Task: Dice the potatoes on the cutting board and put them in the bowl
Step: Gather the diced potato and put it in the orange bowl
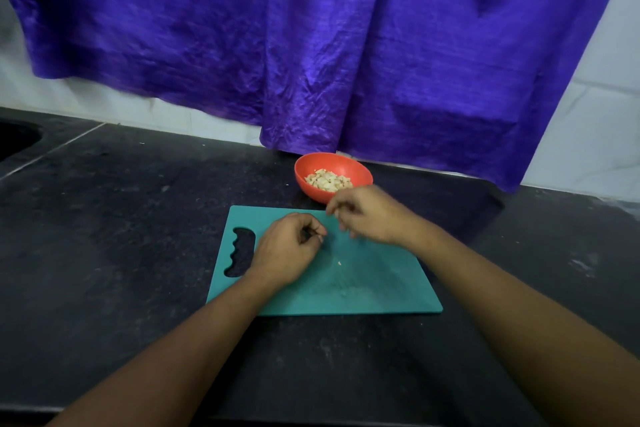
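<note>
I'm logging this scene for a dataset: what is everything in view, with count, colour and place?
bowl: one, orange-red, on the counter beyond the board's far edge
diced potato: heap of many pieces, pale, inside the bowl
cutting board: one, teal, on the counter, cut-out handle at its left end
potato scrap: one, pale, near the board's middle
counter: one, black, under everything
cloth: one, purple, hanging behind the counter
wall tiles: several, white, behind the cloth
left hand: one, over the board, fingers curled, contents unclear
right hand: one, blurred, over the board's far edge
</note>
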Available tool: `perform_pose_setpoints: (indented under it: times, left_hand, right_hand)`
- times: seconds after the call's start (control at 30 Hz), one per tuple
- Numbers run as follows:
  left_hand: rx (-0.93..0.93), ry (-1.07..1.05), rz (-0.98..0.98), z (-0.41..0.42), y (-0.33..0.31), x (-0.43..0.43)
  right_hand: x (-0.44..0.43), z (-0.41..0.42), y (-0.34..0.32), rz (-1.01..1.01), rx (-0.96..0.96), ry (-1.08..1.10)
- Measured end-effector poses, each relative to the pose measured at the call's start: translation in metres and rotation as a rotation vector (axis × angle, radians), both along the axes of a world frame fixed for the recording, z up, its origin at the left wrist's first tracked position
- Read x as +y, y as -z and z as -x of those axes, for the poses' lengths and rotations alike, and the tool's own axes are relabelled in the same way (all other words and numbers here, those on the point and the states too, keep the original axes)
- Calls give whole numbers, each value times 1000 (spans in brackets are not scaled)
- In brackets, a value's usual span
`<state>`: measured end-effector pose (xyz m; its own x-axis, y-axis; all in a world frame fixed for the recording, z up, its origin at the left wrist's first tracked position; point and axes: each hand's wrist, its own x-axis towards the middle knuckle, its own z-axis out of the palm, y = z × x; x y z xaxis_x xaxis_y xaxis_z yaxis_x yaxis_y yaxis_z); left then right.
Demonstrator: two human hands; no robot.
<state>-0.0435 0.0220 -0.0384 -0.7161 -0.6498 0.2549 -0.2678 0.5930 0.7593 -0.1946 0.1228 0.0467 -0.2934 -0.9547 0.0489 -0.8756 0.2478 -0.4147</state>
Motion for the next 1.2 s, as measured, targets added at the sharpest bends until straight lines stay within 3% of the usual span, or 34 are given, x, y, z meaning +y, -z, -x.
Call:
perform_pose_setpoints:
  times: [0.07,0.27,0.53,0.63,0.73,0.8,0.93,1.07,1.2]
  left_hand:
    - [-13,-5,-3,0,0,0]
    - [-5,-6,-11,0,0,1]
    - [-3,-11,-12,0,0,1]
    - [16,-12,-16,1,1,0]
    - [30,-6,-14,0,1,0]
    - [32,-4,-5,0,3,-1]
    - [49,8,-23,0,5,-2]
    - [54,13,-22,1,5,-3]
    - [68,12,-18,0,6,-4]
  right_hand:
    - [17,-7,19,-80,98,-31]
    - [35,-15,32,-116,146,-39]
    - [21,-28,29,-201,490,-136]
    - [15,-15,26,-166,388,-76]
    - [-1,15,9,125,93,139]
    - [-18,31,-10,292,3,248]
    - [-52,54,-38,395,29,324]
    - [-71,60,-42,199,155,285]
    - [-76,61,-34,191,320,299]
